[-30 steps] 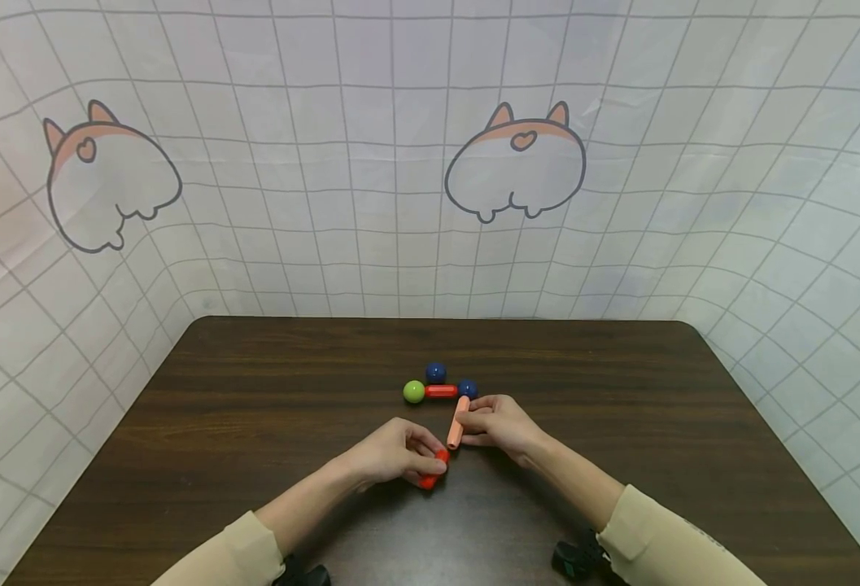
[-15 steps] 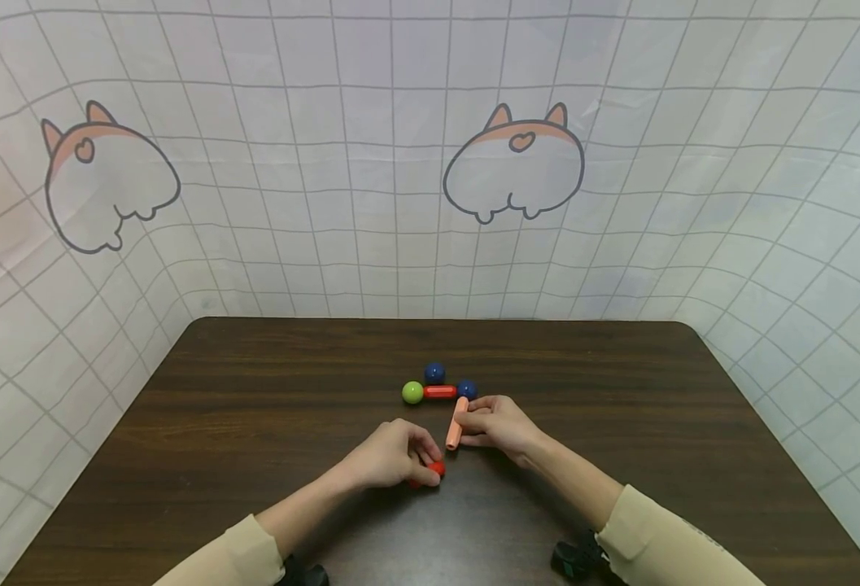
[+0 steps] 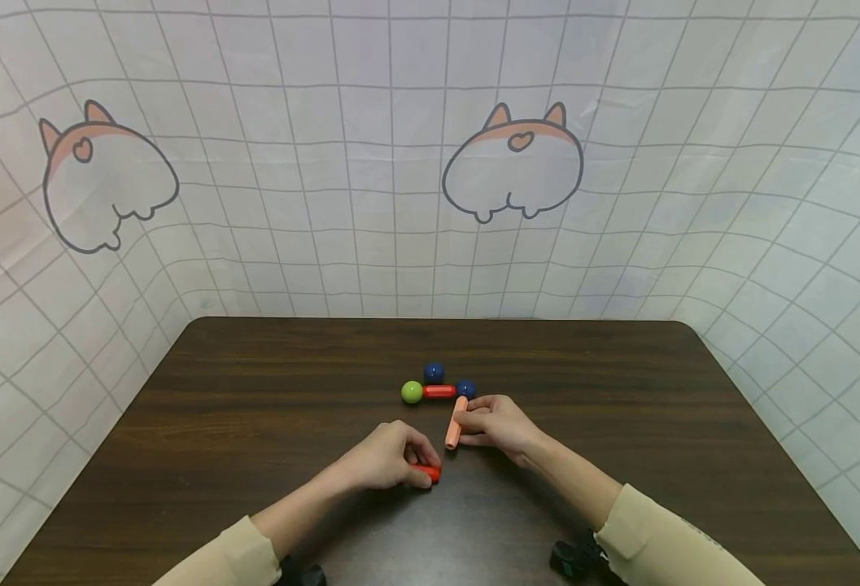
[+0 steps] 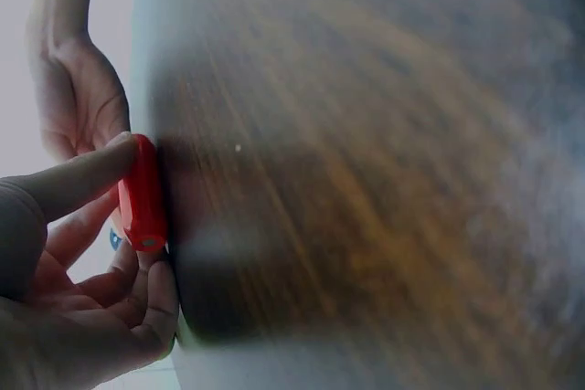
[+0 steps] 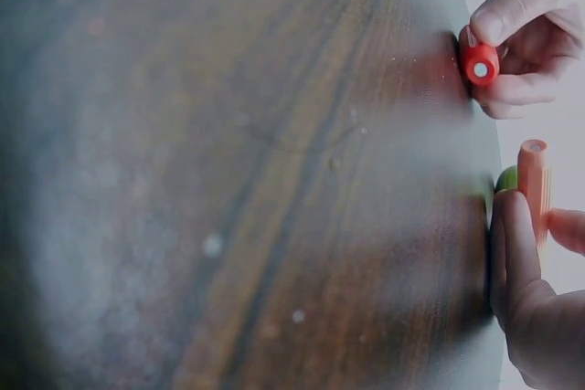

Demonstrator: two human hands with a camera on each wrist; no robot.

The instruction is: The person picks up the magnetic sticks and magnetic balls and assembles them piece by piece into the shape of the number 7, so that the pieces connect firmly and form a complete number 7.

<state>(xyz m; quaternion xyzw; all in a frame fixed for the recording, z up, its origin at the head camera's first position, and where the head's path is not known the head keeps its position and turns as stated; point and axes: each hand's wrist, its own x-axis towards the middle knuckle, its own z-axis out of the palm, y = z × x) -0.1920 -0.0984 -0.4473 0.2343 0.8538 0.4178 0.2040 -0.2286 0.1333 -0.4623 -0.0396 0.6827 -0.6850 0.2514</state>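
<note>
My left hand [image 3: 395,457] pinches a short red rod [image 3: 428,472] between thumb and fingers, low at the table. In the left wrist view the red rod [image 4: 143,196] shows a small pale disc in its near end. My right hand [image 3: 499,425] grips a peach-coloured rod [image 3: 456,423] whose far end meets or nearly meets a dark blue ball [image 3: 465,389]; I cannot tell if they touch. Another red rod [image 3: 439,391] joins that ball to a lime green ball [image 3: 412,392]. A second dark blue ball [image 3: 434,373] sits just behind this rod.
The dark wood-grain table [image 3: 268,382] has rounded back corners. Behind it hangs a white gridded cloth [image 3: 312,203] with cartoon animal shapes. A black device [image 3: 572,559] shows at the right sleeve.
The red rod in my left hand has turned from slanting away to lying nearly sideways, and that hand has shifted slightly left. My right hand and its peach-coloured rod have hardly moved.
</note>
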